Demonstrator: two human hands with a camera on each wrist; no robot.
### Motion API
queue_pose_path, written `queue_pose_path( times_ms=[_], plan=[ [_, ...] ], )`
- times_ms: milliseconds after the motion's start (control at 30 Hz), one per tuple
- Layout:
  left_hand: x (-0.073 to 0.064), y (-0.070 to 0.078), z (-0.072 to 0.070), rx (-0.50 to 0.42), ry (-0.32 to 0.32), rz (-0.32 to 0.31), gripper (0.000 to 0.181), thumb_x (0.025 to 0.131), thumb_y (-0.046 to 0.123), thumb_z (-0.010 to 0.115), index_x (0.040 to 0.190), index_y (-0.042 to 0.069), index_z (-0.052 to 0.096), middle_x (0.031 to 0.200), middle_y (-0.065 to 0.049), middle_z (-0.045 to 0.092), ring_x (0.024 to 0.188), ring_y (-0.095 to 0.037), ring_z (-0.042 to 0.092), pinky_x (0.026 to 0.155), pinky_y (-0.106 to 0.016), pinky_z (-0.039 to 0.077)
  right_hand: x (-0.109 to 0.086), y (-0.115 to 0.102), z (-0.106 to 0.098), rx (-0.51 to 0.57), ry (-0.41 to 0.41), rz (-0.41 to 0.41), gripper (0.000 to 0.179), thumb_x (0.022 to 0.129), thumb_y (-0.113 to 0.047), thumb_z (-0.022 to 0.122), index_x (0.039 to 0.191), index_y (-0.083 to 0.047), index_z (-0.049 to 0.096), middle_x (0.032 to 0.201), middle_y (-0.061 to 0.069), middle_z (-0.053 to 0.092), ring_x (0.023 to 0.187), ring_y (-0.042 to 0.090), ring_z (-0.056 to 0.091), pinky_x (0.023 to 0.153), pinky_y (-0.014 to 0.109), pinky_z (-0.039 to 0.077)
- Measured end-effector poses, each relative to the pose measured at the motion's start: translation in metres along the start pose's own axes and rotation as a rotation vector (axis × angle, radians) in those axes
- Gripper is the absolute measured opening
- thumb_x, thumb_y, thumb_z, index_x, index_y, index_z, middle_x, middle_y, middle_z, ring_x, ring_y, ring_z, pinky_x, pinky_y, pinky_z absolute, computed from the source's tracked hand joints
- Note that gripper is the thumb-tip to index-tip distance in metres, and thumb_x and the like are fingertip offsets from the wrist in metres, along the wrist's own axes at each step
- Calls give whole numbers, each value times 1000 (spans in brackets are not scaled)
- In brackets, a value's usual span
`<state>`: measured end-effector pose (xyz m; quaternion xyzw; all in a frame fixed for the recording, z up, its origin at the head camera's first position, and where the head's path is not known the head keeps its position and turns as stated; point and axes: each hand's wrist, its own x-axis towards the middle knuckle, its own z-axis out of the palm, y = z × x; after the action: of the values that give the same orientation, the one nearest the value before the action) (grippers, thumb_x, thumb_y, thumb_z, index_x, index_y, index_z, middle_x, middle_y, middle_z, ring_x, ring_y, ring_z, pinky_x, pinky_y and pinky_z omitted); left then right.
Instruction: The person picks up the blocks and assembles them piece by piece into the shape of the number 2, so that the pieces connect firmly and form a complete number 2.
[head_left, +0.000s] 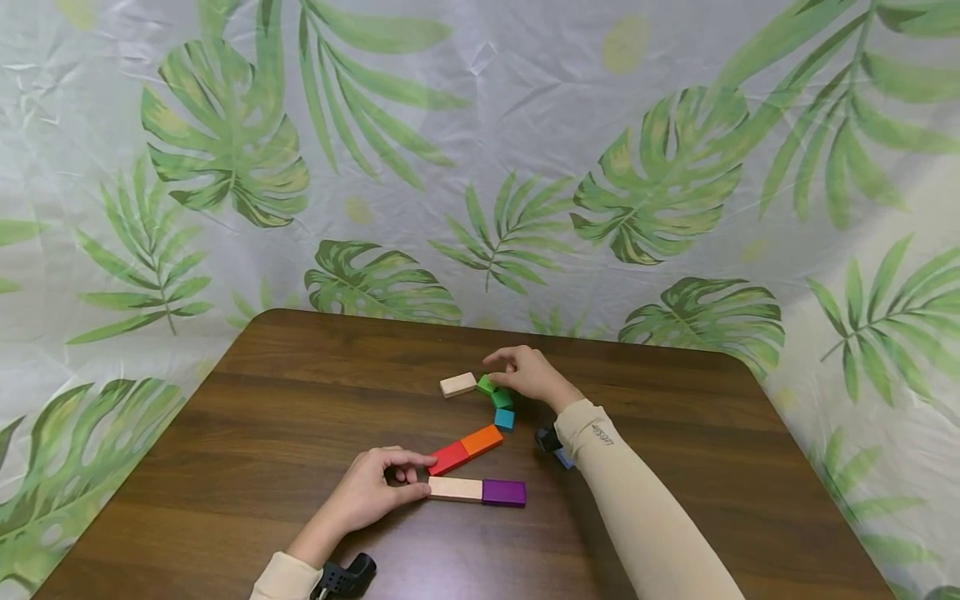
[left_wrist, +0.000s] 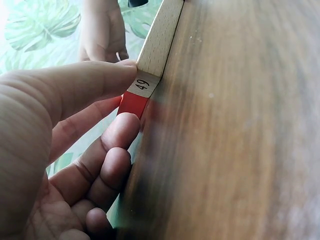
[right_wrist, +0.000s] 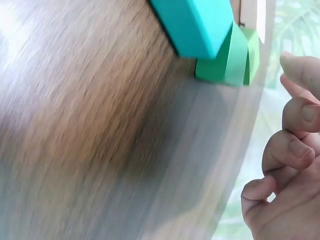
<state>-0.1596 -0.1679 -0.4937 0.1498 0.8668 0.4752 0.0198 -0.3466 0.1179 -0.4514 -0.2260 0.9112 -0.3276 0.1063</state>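
Note:
My left hand (head_left: pixel 377 487) rests on the table, its thumb at the near end of a plain wooden block (head_left: pixel 455 489) and its index finger at a red block (head_left: pixel 448 457). In the left wrist view that wooden block's end (left_wrist: pixel 144 84) bears a printed 49. My right hand (head_left: pixel 532 377) hovers with loosely bent fingers over a light green block (head_left: pixel 486 384), beside a darker green block (head_left: pixel 502 401) and a teal block (head_left: pixel 504 420). Nothing shows between its fingers in the right wrist view, where the teal block (right_wrist: pixel 197 25) stands nearest the camera.
An orange block (head_left: pixel 482 440) meets the red one end to end; a purple block (head_left: pixel 504 492) adjoins the near wooden one. Another plain block (head_left: pixel 457 385) lies beyond the light green one. A blue block (head_left: pixel 564 458) shows partly under my right wrist. A leaf-patterned curtain (head_left: pixel 510 125) hangs behind the table.

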Motion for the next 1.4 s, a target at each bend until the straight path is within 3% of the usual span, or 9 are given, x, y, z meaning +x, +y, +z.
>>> queue_pose_path(
  times_ms=[767, 1133, 1400],
  plan=[
    [0, 1, 0, -13, -1, 1, 29, 86, 21, 91, 114, 21, 85, 80, 9, 66, 77, -3, 56, 70, -20, 45, -54, 42, -27, 123, -22, 26, 35, 104, -27, 73, 134, -10, 74, 58, -5, 37, 54, 13, 28, 58, 28, 32],
    [-1, 4, -1, -21, -8, -12, 29, 87, 22, 91, 115, 20, 85, 81, 8, 66, 77, -4, 56, 71, -21, 44, -82, 60, -36, 160, -65, 28, 38, 103, -27, 74, 137, -9, 73, 60, -7, 41, 56, 9, 32, 64, 27, 37],
    [-1, 5, -1, -19, -15, -21, 30, 87, 23, 90, 116, 21, 85, 81, 7, 66, 77, -5, 56, 70, -21, 43, -97, 74, -36, 201, -73, 13, 41, 101, -26, 76, 136, -5, 72, 62, -8, 40, 56, 7, 31, 61, 26, 34]
  ],
)
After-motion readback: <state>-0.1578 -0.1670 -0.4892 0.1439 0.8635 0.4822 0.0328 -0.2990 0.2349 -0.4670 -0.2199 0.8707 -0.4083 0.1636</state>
